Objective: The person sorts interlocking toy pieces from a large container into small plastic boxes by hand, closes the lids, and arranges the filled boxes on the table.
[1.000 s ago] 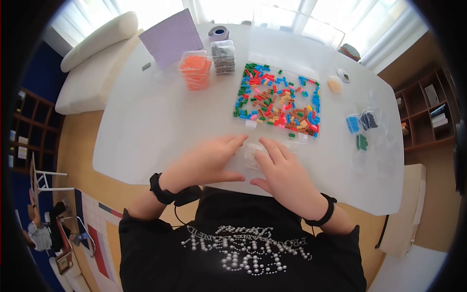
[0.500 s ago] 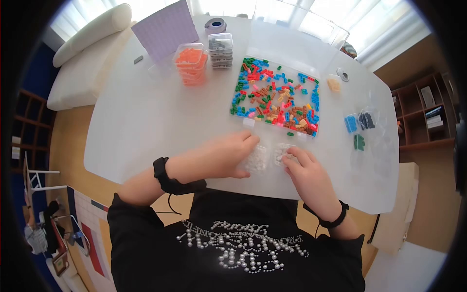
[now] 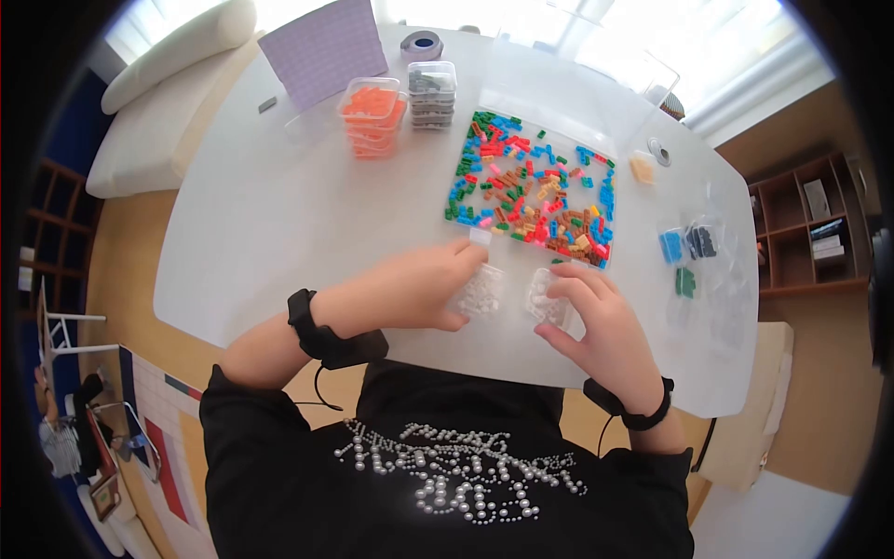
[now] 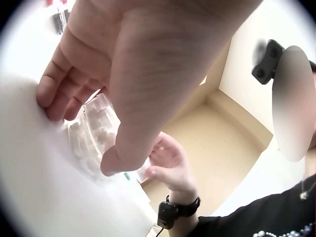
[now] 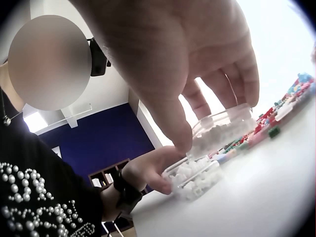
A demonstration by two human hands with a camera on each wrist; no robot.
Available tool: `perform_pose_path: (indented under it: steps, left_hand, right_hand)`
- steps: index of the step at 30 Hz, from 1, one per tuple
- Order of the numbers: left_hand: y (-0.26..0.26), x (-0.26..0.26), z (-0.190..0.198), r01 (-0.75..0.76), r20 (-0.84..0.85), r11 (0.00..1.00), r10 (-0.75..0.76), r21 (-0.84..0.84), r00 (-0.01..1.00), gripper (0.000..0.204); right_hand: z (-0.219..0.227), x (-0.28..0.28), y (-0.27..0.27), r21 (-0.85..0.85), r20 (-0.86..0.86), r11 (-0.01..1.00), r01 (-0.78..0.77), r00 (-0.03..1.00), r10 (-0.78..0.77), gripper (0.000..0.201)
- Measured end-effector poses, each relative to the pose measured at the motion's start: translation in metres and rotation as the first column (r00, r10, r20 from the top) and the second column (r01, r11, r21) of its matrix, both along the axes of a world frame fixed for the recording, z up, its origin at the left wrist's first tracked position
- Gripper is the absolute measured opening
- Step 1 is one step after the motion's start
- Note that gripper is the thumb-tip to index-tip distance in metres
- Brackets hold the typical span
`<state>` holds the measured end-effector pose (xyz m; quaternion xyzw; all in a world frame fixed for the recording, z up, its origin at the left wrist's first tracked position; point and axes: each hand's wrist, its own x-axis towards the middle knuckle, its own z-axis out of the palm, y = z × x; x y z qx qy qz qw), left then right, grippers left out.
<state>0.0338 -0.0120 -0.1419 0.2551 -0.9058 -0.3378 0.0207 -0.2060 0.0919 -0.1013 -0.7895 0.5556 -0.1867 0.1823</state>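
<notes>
Two small clear plastic boxes of white toy bricks lie near the table's front edge, side by side. My left hand (image 3: 433, 284) holds the left box (image 3: 483, 293) at its left side, thumb at the near corner and fingers at the far one. In the right wrist view, my right hand (image 5: 197, 64) grips the other box (image 5: 222, 131) between thumb and fingers, and that box looks tilted. Just beyond both hands is a wide clear case (image 3: 582, 196) of mixed coloured bricks, its lid raised at the back.
Stacked boxes of orange bricks (image 3: 371, 107) and grey bricks (image 3: 432, 93) stand at the back left, before a purple studded sheet (image 3: 324, 51). A tape roll (image 3: 422, 45) is behind them. Blue (image 3: 671, 245), black (image 3: 701, 238) and green bricks (image 3: 685, 282) sit at the right.
The hands were close together over the white bricks. My right hand has moved right, and the two boxes now stand apart with the right hand round one of them.
</notes>
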Motion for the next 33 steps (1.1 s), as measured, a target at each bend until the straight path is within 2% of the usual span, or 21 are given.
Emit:
perform_pose_path:
  steps: [2,3,5,9,11,12,14,17,21,24,26,30,33]
  left_hand:
    - [-0.002,0.004,-0.006,-0.061,-0.222,0.996,0.044,-0.071,0.974,0.076]
    - [-0.002,0.005,-0.003,-0.062,-0.223,0.996,0.045,-0.07,0.974,0.076]
    - [-0.002,0.005,0.013,-0.082,-0.103,0.986,0.097,0.144,0.99,0.087]
    - [0.0,0.005,0.011,-0.113,-0.119,0.969,0.141,0.217,0.983,0.094]
    - [0.005,0.006,0.013,-0.132,-0.165,0.985,0.149,0.111,0.975,0.094]
    - [0.005,0.007,0.01,-0.135,-0.164,0.984,0.153,0.115,0.975,0.094]
    - [0.005,0.007,0.003,-0.104,-0.247,0.994,0.093,-0.032,0.965,0.091]
    - [0.004,0.004,0.005,-0.099,-0.175,0.995,0.102,0.026,0.979,0.085]
    - [0.003,0.003,0.002,-0.097,-0.17,0.995,0.102,0.037,0.98,0.08]
    - [0.001,0.001,-0.002,-0.033,-0.25,0.999,0.037,0.02,0.967,0.078]
    - [0.0,0.001,-0.002,-0.034,-0.212,0.996,0.051,0.083,0.976,0.077]
    - [0.003,0.0,-0.004,-0.043,-0.251,0.997,0.056,0.058,0.966,0.078]
    - [0.005,-0.002,0.003,-0.044,-0.252,0.999,0.045,0.013,0.967,0.085]
  right_hand:
    - [0.014,0.012,-0.007,-0.089,0.038,0.996,-0.029,0.999,0.032,0.038]
    - [0.018,0.019,-0.01,-0.089,0.036,0.996,-0.03,0.999,0.033,0.038]
    - [0.021,0.034,-0.018,-0.165,0.01,0.983,-0.081,0.996,0.084,0.043]
    - [0.007,0.049,-0.026,-0.143,-0.052,0.978,-0.154,0.988,0.148,0.048]
    - [0.005,0.052,-0.023,-0.134,0.013,0.984,-0.115,0.993,0.118,0.049]
    - [0.004,0.053,-0.022,-0.13,0.014,0.984,-0.118,0.993,0.121,0.049]
    - [0.003,0.054,-0.02,-0.131,0.021,0.988,-0.078,0.996,0.081,0.049]
    - [0.0,0.053,-0.021,-0.092,0.023,0.993,-0.077,0.997,0.08,0.051]
    - [-0.005,0.053,-0.019,-0.07,-0.012,0.994,-0.083,0.997,0.082,0.053]
    - [-0.004,0.052,-0.018,-0.033,0.003,0.996,-0.087,0.996,0.087,0.054]
    - [-0.003,0.052,-0.016,-0.023,-0.037,0.998,-0.064,0.997,0.063,0.058]
    - [-0.002,0.051,-0.016,-0.03,-0.025,0.996,-0.079,0.997,0.078,0.058]
    - [-0.008,0.054,-0.017,0.005,0.063,0.998,-0.061,0.996,0.06,0.062]
